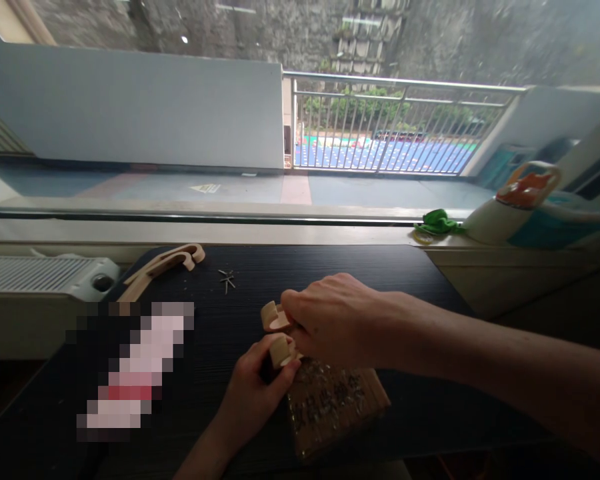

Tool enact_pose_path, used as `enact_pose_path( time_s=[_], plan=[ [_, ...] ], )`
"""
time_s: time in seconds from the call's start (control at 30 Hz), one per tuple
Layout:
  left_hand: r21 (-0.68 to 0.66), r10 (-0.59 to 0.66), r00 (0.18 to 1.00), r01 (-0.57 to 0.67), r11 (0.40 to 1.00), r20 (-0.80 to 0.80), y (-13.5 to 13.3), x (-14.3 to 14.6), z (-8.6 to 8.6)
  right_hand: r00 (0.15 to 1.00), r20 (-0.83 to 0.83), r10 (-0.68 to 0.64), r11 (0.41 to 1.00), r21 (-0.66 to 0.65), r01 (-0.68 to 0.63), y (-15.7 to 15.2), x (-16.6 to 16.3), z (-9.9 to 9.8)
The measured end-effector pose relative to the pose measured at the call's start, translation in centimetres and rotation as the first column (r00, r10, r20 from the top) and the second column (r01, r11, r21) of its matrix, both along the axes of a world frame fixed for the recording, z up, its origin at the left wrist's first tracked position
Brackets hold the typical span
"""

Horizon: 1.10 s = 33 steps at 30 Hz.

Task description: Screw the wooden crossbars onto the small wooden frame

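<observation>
Two pale wooden pieces with curved, hook-shaped ends lie side by side under my hands, in the middle of the head view. My left hand is closed around the nearer wooden piece, thumb in front. My right hand is closed over the pieces, its knuckles up, right beside the end of the farther wooden piece. Whatever its fingers hold is hidden from view. Just below my right hand is a cardboard box with clear tape and dark handwriting on top.
On the dark table, several small metal screws or nails lie in a pile. More curved wooden pieces rest at the far left edge, near a white radiator. A green object and a white container stand on the windowsill.
</observation>
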<state>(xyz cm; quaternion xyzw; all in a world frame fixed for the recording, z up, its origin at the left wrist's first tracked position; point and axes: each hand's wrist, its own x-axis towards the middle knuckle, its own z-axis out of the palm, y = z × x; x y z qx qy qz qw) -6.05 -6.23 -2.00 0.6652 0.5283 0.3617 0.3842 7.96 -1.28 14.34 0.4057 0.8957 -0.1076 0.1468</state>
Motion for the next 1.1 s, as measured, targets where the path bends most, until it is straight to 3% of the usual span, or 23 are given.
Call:
enact_pose_path(
  time_s=[0.17, 0.3, 0.67, 0.87, 1.1],
  plan=[
    [0.007, 0.016, 1.0, -0.016, 1.0, -0.022, -0.1, 0.1, 0.2, 0.986, 0.111, 0.128, 0.99, -0.071, -0.121, 0.2, 0.2, 1.1],
    [0.008, 0.022, 0.997, -0.021, 1.0, -0.068, 0.0, 0.0, 0.3, 0.972, 0.091, 0.214, 0.975, -0.081, -0.207, 0.0, -0.3, 0.8],
    [0.031, -0.002, 0.999, 0.003, 1.0, -0.047, 0.0, 0.1, 0.0, 1.0, -0.016, 0.021, 0.998, 0.053, -0.021, 0.2, 0.8, -0.6],
    [0.038, 0.008, 0.999, -0.007, 0.999, -0.041, 0.0, 0.1, 0.3, 0.99, -0.004, 0.138, 0.99, 0.014, -0.138, 0.2, 0.7, -0.2],
    [0.028, 0.022, 0.998, -0.02, 0.999, -0.06, 0.0, -0.1, 0.1, 0.951, 0.171, 0.259, 0.966, -0.034, -0.257, -0.3, -0.2, 1.3]
  ],
)
